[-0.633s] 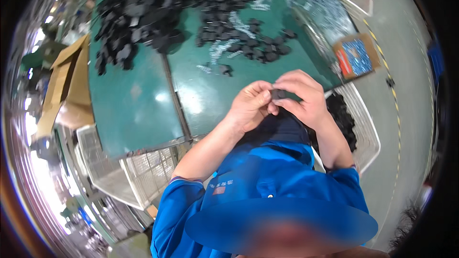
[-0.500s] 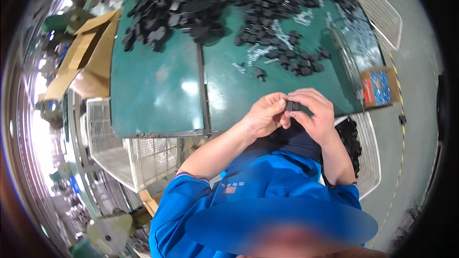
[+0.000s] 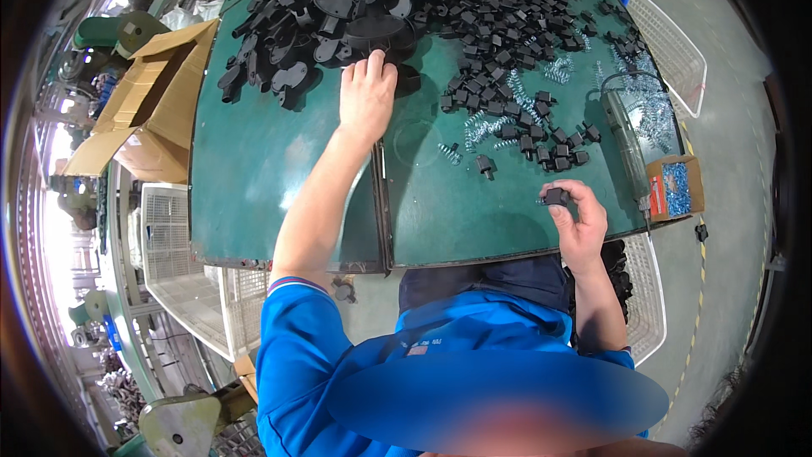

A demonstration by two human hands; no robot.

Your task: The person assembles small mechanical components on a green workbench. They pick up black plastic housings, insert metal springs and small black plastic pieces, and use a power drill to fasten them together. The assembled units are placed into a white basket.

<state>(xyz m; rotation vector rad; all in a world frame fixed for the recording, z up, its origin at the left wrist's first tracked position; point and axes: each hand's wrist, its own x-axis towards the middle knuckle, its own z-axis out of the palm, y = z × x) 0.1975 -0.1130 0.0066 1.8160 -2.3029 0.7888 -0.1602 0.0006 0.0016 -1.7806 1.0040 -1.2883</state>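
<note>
My left hand [image 3: 369,97] reaches forward to the pile of flat black plastic parts [image 3: 292,76], back of the hand up. Its fingers are stretched out and their tips meet the edge of a large oval black part [image 3: 375,31]; the thumb is hidden. Over the near right of the green table, my right hand [image 3: 579,224] pinches a small black plastic block [image 3: 556,196] between thumb and fingers. A small bluish bit shows at the block's left side, too small to name. Beyond this hand lie several loose black blocks [image 3: 541,151] and metal springs [image 3: 484,129].
A grey cylindrical tool [image 3: 624,140] with a cord lies along the right of the green table [image 3: 279,186]. A cardboard box of small bluish pieces [image 3: 677,188] sits at its right edge. An open carton [image 3: 161,110] stands left. White plastic baskets [image 3: 182,245] flank the table.
Both hands were together at the small black block. My left hand has let go and moved forward and left to the pile; my right hand keeps the block, slightly farther right.
</note>
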